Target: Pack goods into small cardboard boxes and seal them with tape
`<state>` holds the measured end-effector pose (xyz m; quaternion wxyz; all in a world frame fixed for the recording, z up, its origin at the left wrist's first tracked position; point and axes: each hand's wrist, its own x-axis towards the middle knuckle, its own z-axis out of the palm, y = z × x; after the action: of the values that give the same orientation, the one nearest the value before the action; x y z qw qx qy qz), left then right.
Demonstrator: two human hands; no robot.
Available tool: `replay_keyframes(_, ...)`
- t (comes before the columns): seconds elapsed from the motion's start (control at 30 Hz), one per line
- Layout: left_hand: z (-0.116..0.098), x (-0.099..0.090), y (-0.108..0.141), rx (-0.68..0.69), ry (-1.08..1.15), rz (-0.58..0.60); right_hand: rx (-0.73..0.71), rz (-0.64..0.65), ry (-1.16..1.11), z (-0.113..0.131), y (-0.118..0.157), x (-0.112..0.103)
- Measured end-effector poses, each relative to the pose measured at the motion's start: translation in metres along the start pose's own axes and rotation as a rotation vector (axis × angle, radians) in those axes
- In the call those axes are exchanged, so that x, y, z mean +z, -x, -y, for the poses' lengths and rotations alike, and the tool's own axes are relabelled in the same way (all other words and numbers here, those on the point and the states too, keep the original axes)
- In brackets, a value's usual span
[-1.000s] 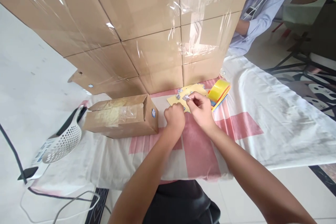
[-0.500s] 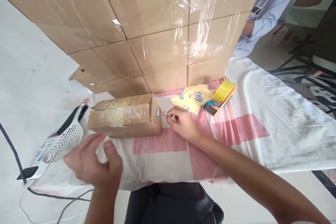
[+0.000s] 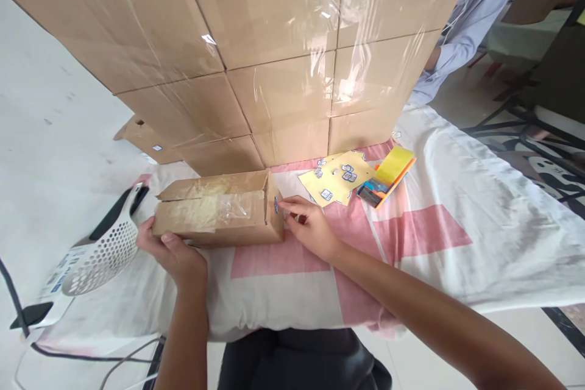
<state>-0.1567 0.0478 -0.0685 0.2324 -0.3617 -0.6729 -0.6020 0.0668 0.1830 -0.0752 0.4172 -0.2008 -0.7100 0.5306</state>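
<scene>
A long brown cardboard box (image 3: 237, 228) lies on the cloth in front of me, its top seam covered with clear tape. My left hand (image 3: 171, 256) grips its left end, the thumb on the near side and the fingers round the corner. At the right end face, a small blue-and-white sticker (image 3: 276, 205) shows beside the index fingertip of my right hand (image 3: 311, 228). That finger is stretched out against the sticker, with the thumb held apart below it. Right of this hand lie yellow sheets (image 3: 337, 180) bearing several small cut-out stickers.
A yellow tape dispenser (image 3: 386, 177) lies beside the sheets. Stacked, taped cardboard boxes (image 3: 278, 91) rise behind like a wall. A white perforated holder (image 3: 103, 256) stands left, near cables. At the back right, a person's sleeve (image 3: 475, 30) shows beyond the stack.
My left hand has moved up and taken hold of the box's left end. My right hand has moved slightly left, from pinching a small whitish bit to touching the sticker on the box.
</scene>
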Motion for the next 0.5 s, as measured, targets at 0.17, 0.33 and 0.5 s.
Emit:
replay_keyframes(0.17, 0.004, -0.003, -0.002, 0.029, -0.009, -0.007, 0.026, -0.042, 0.008, 0.003, -0.012, 0.004)
replay_keyframes(0.33, 0.002, -0.001, -0.001, 0.030, 0.016, -0.010, 0.027, 0.065, -0.029, 0.002, -0.025, -0.001)
replay_keyframes(0.5, 0.002, 0.000, -0.001, 0.034, 0.031, -0.006, 0.011, 0.145, -0.086, -0.005, -0.031, -0.007)
